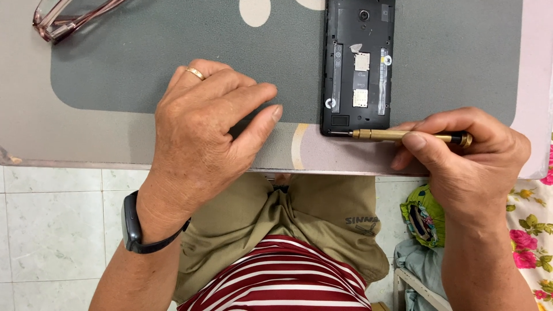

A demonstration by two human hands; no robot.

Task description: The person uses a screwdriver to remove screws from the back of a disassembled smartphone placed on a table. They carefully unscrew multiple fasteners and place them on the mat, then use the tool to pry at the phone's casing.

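Observation:
A black phone with its back cover off lies face down on the grey mat, showing card slots and inner plates. My right hand grips a gold precision screwdriver lying almost flat, its tip at the phone's lower left corner. My left hand rests palm down on the mat to the left of the phone, fingers curled, thumb pointing right, holding nothing. It wears a gold ring and a dark wristband.
Folded pink-framed glasses lie at the table's far left corner. The table's front edge runs just below my hands, above a tiled floor. A green pouch and floral cloth sit lower right.

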